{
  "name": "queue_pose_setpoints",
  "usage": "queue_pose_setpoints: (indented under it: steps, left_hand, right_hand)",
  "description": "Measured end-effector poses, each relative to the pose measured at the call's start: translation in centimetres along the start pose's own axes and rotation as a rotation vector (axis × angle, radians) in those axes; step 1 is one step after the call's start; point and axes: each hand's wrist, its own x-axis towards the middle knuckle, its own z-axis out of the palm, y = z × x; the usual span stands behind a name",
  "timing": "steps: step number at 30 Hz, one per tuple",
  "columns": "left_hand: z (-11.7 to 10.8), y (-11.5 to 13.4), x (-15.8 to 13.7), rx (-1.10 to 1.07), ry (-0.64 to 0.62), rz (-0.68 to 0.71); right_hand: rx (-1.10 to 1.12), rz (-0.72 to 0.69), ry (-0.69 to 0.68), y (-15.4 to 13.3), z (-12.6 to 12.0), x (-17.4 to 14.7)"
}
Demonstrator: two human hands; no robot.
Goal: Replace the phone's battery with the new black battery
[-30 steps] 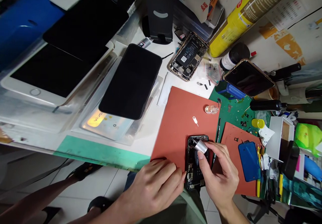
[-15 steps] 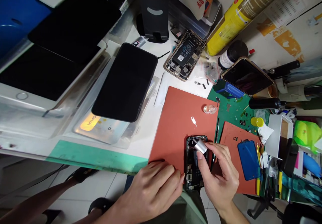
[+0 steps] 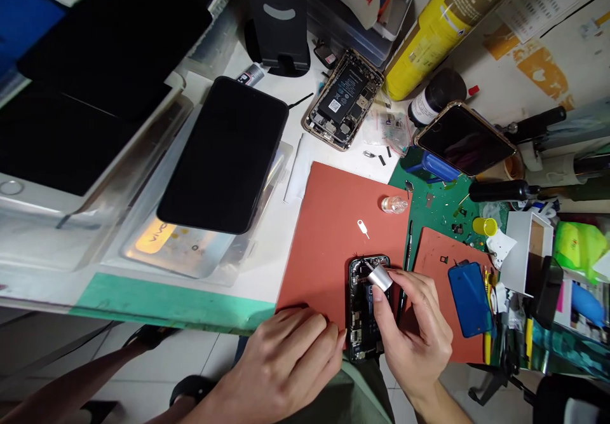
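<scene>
One pinch: my right hand [image 3: 417,325] holds a silver metal cylinder [image 3: 380,278] over the opened black rectangular phone [image 3: 366,313] on the brick-red mat [image 3: 317,233]; my left hand [image 3: 293,357] curls beside it, grip hidden. Slack fingertips could drop the cylinder onto exposed components [image 3: 356,335].

The right hand [image 3: 413,332] pinches a silver cap [image 3: 380,278], its thin stem over the far end of the open phone [image 3: 366,313] at the near edge of the red mat [image 3: 317,252]. The left hand [image 3: 295,351], curled, sits just beside that phone, over the mat's near left corner. A pin [image 3: 363,228] lies farther up, a bottle [image 3: 394,205] by the far right corner; beyond, a second phone [image 3: 344,100], also open, lies on the counter [image 3: 274,236]
</scene>
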Motion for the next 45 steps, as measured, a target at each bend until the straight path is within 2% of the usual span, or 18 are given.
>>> queue_pose_setpoints:
  steps: [27,45]
  left_hand:
    - [0.15,-0.01,0.24,-0.028,-0.009,-0.038]
    - [0.14,-0.07,0.22,0.017,-0.024,-0.013]
  right_hand:
    - [-0.042,0.012,0.047,0.37,-0.12,-0.4]
    - [-0.072,0.009,0.075,0.72,-0.36,-0.43]
